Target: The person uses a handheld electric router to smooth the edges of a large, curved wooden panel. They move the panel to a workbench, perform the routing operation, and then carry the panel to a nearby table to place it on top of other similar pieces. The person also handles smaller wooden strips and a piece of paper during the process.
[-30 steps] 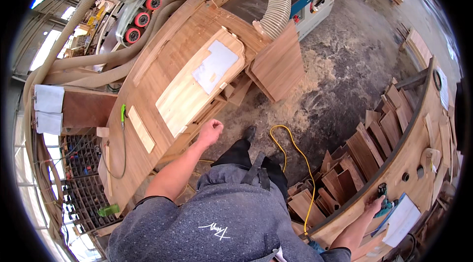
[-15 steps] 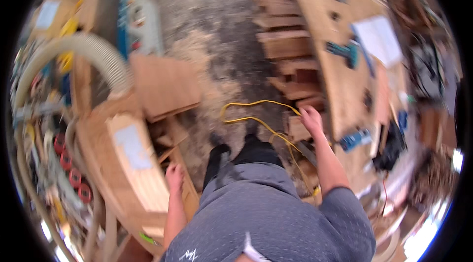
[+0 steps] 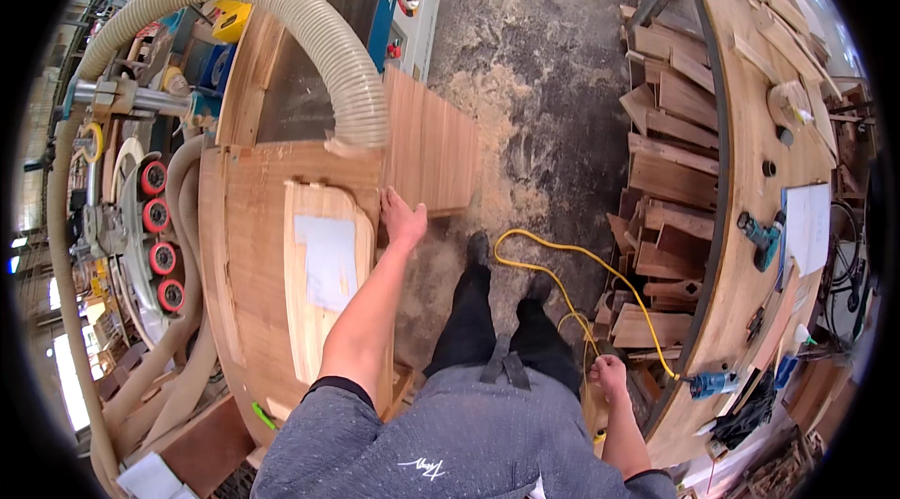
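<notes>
hands apart: left hand (image 3: 403,218) at brown board (image 3: 431,147), right hand (image 3: 607,375) near yellow cord (image 3: 562,246)

left fingers loosely open, contact unclear. board sits at worktop's (image 3: 248,246) right edge, just beside hose end (image 3: 359,124). right fingers curled; can't tell if gripping. pale panel (image 3: 304,316) on worktop.

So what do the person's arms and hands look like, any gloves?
No gloves: the left hand and right hand are bare, and so are the forearms. The sleeves are short and grey with pale specks, ending in dark cuffs. No watch shows.
</notes>
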Motion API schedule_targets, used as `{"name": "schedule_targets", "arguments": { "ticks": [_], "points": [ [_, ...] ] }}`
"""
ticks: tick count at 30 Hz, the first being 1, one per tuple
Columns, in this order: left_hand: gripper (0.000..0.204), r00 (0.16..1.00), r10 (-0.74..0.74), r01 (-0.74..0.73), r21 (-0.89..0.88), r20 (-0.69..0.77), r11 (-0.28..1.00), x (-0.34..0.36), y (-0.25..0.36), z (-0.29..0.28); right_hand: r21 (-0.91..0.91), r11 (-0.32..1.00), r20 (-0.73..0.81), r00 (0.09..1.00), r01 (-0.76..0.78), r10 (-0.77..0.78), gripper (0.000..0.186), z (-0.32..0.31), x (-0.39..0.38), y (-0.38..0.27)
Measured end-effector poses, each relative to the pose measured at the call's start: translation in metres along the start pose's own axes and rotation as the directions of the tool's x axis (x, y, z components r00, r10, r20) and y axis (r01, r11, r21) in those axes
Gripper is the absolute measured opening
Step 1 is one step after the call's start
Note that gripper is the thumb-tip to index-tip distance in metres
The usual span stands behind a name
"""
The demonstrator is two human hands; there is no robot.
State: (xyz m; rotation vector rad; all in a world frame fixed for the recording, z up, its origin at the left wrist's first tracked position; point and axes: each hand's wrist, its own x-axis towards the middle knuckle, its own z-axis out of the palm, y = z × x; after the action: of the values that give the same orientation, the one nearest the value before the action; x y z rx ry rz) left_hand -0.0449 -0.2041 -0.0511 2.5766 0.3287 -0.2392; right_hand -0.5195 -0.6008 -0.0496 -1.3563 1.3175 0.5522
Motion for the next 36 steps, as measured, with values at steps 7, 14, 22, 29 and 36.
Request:
{"name": "schedule_targets", "arguments": {
  "ticks": [7, 14, 22, 29, 36],
  "points": [
    [0.067, 0.903, -0.380, 0.381, -0.036, -0.200, 0.924, 0.067, 0.013, 0.030, -0.081, 0.993, 0.134, 0.988, 0.083, -0.072, 0.022, 0.106, 0.027, -0.127],
    [0.050, 0.948, -0.315, 0.312, -0.091, -0.029, 0.946, 0.062, 0.017, 0.022, -0.389, 0.831, 0.313, 0.905, 0.398, -0.287, 0.033, 0.267, 0.071, -0.283],
    [0.068, 0.979, -0.165, 0.173, 0.062, -0.118, 0.983, 0.056, -0.004, 0.054, -0.448, 0.648, 0.470, 0.779, 0.616, -0.415, 0.063, 0.422, 0.083, -0.435],
    [0.087, 0.979, -0.202, 0.201, 0.119, -0.004, 0.972, 0.035, 0.021, 0.012, -0.466, 0.615, 0.402, 0.772, 0.635, -0.493, 0.088, 0.469, 0.058, -0.475],
    [0.075, 0.959, 0.279, -0.281, -0.295, -0.048, 0.913, -0.002, 0.038, 0.027, -0.526, 0.721, 0.166, 0.886, 0.451, -0.433, 0.068, 0.458, 0.064, -0.481]
  ]
}}
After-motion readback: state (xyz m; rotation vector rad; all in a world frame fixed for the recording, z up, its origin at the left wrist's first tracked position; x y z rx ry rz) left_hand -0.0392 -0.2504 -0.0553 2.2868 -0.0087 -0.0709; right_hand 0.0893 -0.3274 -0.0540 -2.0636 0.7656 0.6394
